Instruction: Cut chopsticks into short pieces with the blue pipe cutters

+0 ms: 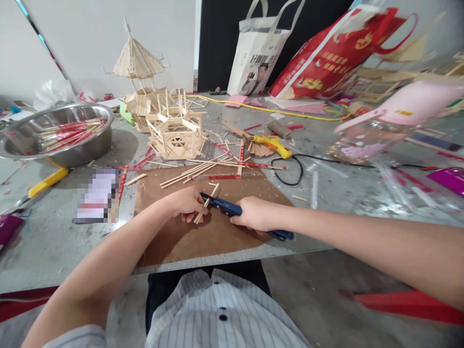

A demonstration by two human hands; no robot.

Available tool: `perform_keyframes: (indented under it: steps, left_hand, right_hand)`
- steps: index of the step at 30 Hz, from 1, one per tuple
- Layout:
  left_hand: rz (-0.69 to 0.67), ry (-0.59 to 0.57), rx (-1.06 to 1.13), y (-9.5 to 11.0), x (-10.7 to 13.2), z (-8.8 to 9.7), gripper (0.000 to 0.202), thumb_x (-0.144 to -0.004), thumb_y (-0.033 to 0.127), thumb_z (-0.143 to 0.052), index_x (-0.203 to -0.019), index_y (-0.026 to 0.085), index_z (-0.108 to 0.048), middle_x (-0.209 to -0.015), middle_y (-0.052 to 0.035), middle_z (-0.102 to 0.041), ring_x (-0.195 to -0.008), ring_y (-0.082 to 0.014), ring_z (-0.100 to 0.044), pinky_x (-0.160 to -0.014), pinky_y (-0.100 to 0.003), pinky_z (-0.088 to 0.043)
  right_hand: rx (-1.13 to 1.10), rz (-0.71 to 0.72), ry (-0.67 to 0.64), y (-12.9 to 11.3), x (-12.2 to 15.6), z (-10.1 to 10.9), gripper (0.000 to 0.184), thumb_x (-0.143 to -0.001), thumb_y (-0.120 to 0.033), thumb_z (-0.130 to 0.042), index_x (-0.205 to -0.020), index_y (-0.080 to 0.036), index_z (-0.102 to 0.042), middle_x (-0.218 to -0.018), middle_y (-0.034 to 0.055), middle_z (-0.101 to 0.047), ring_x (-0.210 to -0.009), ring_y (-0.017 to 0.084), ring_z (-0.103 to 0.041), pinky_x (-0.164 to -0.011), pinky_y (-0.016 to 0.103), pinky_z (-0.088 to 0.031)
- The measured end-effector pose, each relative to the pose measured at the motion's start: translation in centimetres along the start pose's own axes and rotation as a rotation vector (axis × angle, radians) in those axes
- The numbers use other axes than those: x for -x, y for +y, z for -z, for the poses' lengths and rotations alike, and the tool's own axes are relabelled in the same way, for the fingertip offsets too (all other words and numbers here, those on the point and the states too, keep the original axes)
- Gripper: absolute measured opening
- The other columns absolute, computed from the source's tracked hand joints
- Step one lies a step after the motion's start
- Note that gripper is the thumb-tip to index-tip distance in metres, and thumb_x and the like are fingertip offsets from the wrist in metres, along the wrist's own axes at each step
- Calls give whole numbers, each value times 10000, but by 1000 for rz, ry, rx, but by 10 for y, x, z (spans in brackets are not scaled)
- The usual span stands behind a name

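My left hand [187, 203] is closed on a thin wooden stick [207, 200] and holds it over a brown paper sheet [188, 237]. My right hand [253, 215] grips blue-handled cutters [228, 209], whose jaws sit around the stick just right of my left fingers. Loose sticks [195, 173] lie on the paper beyond my hands. Further back stands a half-built stick house frame [176, 133] with a roofed stick pavilion [137, 65] behind it.
A steel bowl [21, 145] holding red-wrapped sticks sits at the left, with a phone [96, 195] and a yellow-handled tool [47, 182] near it. A yellow glue gun [273, 145] with a black cord lies mid-right. A pink-lidded clear jar [391, 125] and bags stand at the right and back.
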State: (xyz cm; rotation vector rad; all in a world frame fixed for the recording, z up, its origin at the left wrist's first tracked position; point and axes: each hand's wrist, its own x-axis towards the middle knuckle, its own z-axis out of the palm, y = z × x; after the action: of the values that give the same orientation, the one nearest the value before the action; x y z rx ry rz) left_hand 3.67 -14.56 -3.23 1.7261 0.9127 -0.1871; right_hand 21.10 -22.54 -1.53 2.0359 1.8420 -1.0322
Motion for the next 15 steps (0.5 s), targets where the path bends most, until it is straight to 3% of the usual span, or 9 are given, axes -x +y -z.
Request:
perform_keyframes:
  steps: [15]
  left_hand:
    - [1, 19, -40, 0, 2, 0, 174, -662, 256, -530, -582, 110, -581, -483, 10, -570, -296, -56, -417, -308, -178, -333]
  right_hand:
    - [1, 0, 3, -1, 1, -1, 256, -718, -365, -465, -726, -135, -577, -587, 81, -628, -412, 146, -555, -407, 224, -385]
